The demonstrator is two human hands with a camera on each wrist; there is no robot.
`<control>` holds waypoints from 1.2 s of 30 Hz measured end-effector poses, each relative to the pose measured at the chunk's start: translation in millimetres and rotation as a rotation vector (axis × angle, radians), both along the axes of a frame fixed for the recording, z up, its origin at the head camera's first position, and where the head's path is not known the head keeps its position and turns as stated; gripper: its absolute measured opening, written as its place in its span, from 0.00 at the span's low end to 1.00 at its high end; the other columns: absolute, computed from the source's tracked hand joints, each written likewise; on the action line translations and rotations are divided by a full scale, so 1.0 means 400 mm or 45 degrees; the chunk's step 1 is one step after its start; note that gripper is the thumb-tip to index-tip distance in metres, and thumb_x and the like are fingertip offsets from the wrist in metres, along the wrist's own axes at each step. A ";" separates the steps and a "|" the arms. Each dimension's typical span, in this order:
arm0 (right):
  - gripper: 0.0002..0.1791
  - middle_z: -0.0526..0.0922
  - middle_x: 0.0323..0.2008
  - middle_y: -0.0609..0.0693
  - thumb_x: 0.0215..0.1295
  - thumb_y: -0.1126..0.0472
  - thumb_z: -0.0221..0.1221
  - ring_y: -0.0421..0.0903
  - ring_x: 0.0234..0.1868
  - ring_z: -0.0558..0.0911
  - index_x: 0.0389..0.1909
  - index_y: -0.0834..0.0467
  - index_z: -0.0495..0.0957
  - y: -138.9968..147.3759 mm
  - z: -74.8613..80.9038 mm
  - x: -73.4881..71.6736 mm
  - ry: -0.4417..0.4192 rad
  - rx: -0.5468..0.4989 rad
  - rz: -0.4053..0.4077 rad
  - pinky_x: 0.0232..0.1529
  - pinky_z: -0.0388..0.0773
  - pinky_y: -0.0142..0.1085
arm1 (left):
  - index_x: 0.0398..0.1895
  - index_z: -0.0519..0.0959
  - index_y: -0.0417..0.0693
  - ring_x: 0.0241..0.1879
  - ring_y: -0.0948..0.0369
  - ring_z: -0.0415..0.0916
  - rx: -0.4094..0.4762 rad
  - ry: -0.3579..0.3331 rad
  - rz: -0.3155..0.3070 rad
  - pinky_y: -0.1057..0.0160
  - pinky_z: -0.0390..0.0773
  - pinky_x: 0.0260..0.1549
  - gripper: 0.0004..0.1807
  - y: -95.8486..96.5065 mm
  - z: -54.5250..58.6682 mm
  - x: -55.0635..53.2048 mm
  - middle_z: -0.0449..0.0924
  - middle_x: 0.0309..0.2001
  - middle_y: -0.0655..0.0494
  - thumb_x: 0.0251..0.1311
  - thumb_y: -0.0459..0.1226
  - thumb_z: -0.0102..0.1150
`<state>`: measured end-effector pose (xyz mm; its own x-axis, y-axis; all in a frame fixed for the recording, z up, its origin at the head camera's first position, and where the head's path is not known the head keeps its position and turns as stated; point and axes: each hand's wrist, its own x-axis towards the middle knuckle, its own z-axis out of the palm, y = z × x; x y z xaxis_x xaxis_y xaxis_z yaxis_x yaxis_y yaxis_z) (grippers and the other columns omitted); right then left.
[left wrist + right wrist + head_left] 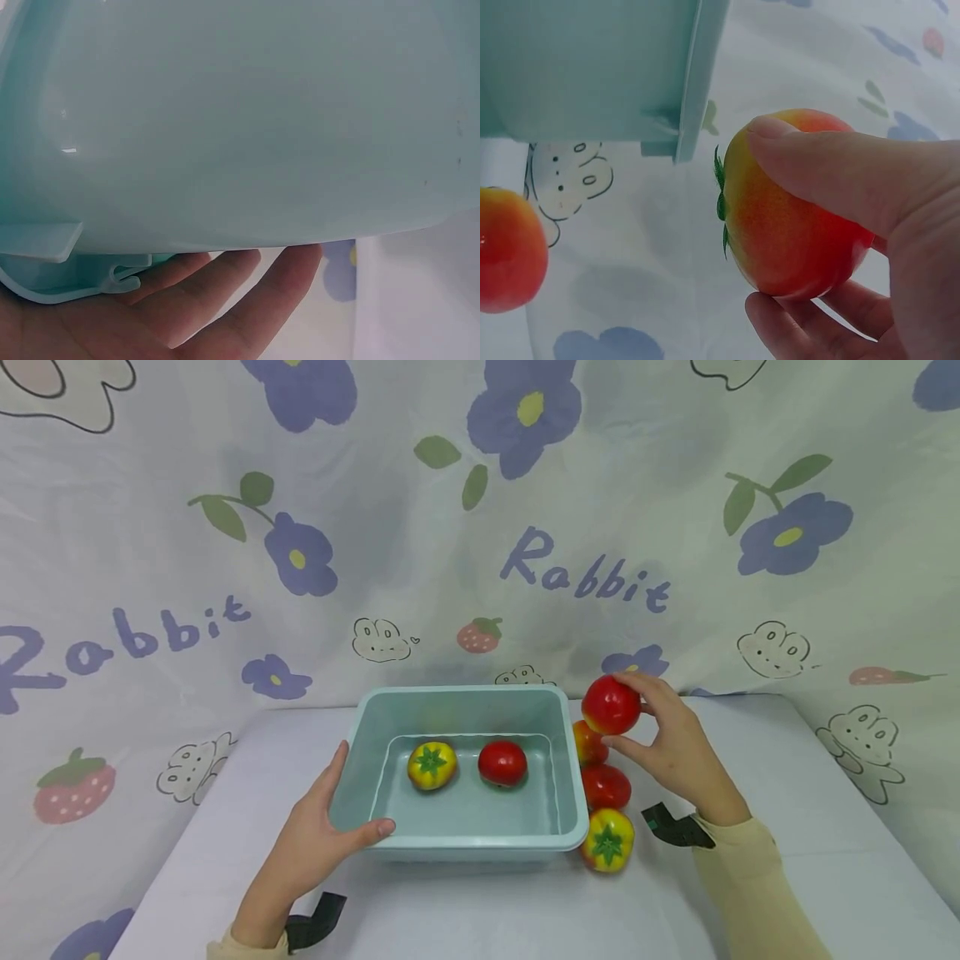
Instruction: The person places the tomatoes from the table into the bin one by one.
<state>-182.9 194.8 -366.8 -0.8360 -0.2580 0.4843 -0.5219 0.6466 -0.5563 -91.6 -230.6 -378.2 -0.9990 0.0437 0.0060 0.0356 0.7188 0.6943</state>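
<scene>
My right hand (678,752) holds a shiny red tomato (611,705) between thumb and fingers, raised beside the right rim of a pale green plastic bin (480,842). In the right wrist view the held tomato (795,214) shows a yellow top with green leaves turned toward the bin. My left hand (315,835) grips the bin's front left corner, thumb over the front rim and fingers along the left side. In the left wrist view, those fingers (247,300) press against the outer wall. Inside the bin lie a yellow tomato (432,766), leaves up, and a red tomato (502,763).
Along the bin's right side, a red-orange tomato (589,745), a red tomato (606,787) and a yellow tomato (608,841) stand in a row on the white table (465,918). A cloth printed with flowers and rabbits (420,552) hangs behind the table.
</scene>
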 end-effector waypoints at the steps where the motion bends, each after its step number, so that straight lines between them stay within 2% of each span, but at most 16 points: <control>1: 0.49 0.67 0.61 0.48 0.40 0.62 0.74 0.48 0.57 0.71 0.65 0.44 0.63 -0.002 0.002 0.002 0.003 0.003 0.004 0.46 0.78 0.48 | 0.73 0.35 0.62 0.69 0.43 0.46 -0.001 -0.004 0.002 0.32 0.55 0.56 0.60 0.000 0.001 0.000 0.41 0.73 0.51 0.45 0.56 0.67; 7: 0.47 0.67 0.61 0.47 0.41 0.62 0.74 0.46 0.57 0.70 0.65 0.45 0.63 -0.011 0.009 0.009 0.010 0.011 0.033 0.46 0.79 0.45 | 0.73 0.34 0.64 0.68 0.43 0.46 0.017 -0.024 0.013 0.32 0.56 0.55 0.60 0.001 0.005 0.001 0.41 0.73 0.50 0.45 0.57 0.67; 20: 0.48 0.65 0.63 0.47 0.42 0.59 0.74 0.45 0.57 0.70 0.67 0.44 0.61 -0.035 0.023 0.031 0.014 0.055 0.063 0.45 0.79 0.43 | 0.73 0.35 0.64 0.69 0.43 0.45 0.025 -0.013 0.004 0.32 0.55 0.56 0.59 0.000 0.006 0.001 0.41 0.73 0.50 0.45 0.56 0.67; 27: 0.47 0.63 0.65 0.46 0.42 0.61 0.73 0.46 0.60 0.68 0.66 0.44 0.62 -0.055 0.034 0.050 0.011 0.047 0.101 0.46 0.78 0.44 | 0.73 0.35 0.64 0.69 0.44 0.45 0.023 -0.006 0.001 0.33 0.55 0.57 0.59 -0.001 0.005 0.001 0.41 0.73 0.51 0.45 0.55 0.67; 36: 0.47 0.63 0.64 0.49 0.41 0.61 0.74 0.48 0.61 0.67 0.66 0.49 0.63 -0.085 0.031 0.066 0.057 0.049 0.175 0.45 0.79 0.45 | 0.73 0.35 0.64 0.69 0.45 0.45 0.041 -0.001 -0.003 0.33 0.55 0.57 0.59 -0.002 0.005 0.002 0.41 0.73 0.52 0.45 0.54 0.68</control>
<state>-156.5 160.9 -354.4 -0.7693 -0.3876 0.5078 -0.6306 0.5880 -0.5065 -90.6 -231.5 -376.3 -0.9989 0.0456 0.0063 0.0363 0.6958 0.7173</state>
